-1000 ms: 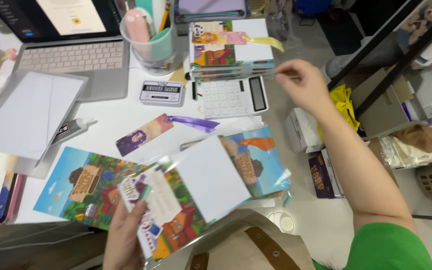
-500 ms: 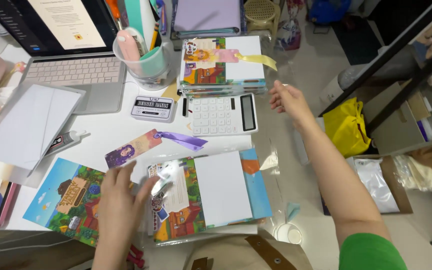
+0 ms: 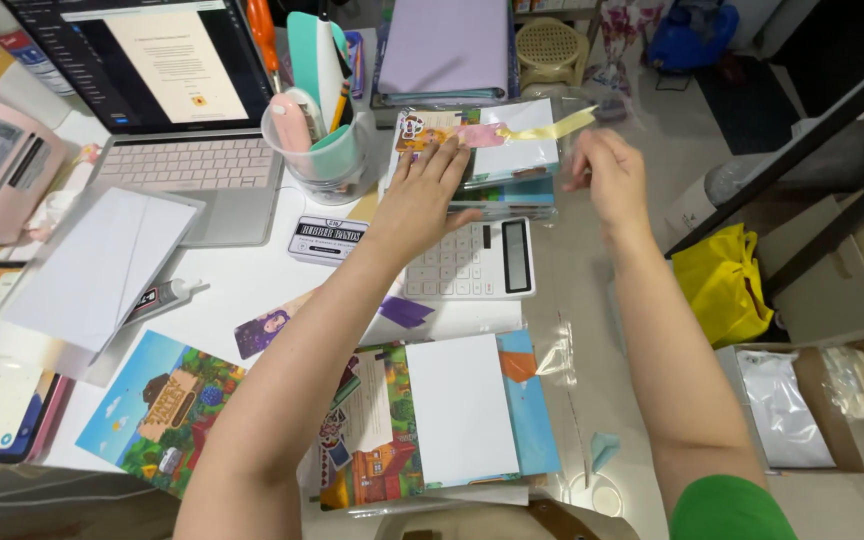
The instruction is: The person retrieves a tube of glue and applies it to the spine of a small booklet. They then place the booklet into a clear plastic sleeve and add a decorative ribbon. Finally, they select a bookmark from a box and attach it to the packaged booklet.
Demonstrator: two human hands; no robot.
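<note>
At the near edge of the white desk (image 3: 252,290), at about six o'clock, a blank white card (image 3: 460,408) is lying over a spread of glossy illustrated prints (image 3: 372,440) with a blue sheet showing beside it, and a colourful landscape postcard (image 3: 162,410) is sitting at about seven o'clock. Both forearms are stretching away from here toward twelve o'clock. A narrow bookmark with a purple ribbon (image 3: 272,330) is lying flat under the left forearm, and a tube of glue (image 3: 162,298) is resting beside a stack of white envelopes (image 3: 102,265) at about nine o'clock. Further out, a white calculator (image 3: 467,260) with a dark display and a small rectangular black-and-white label tin (image 3: 327,238) are sitting side by side. Just beyond the calculator, the left hand (image 3: 427,195) is pressing flat, fingers spread and open, on a stack of clear-sleeved cards (image 3: 487,155); the stack is lying directly under the fingertips and reaching out to one o'clock of the palm. The right hand (image 3: 607,180) is pinching its fingertips on a filmy clear plastic sleeve (image 3: 592,115) just off the stack's right edge, where a pale yellow ribbon (image 3: 547,128) is trailing from the top card. At eleven o'clock a clear cup of pens and scissors (image 3: 317,150) is standing before an open laptop (image 3: 177,100), with a lilac folder (image 3: 442,45) at the far edge.
</note>
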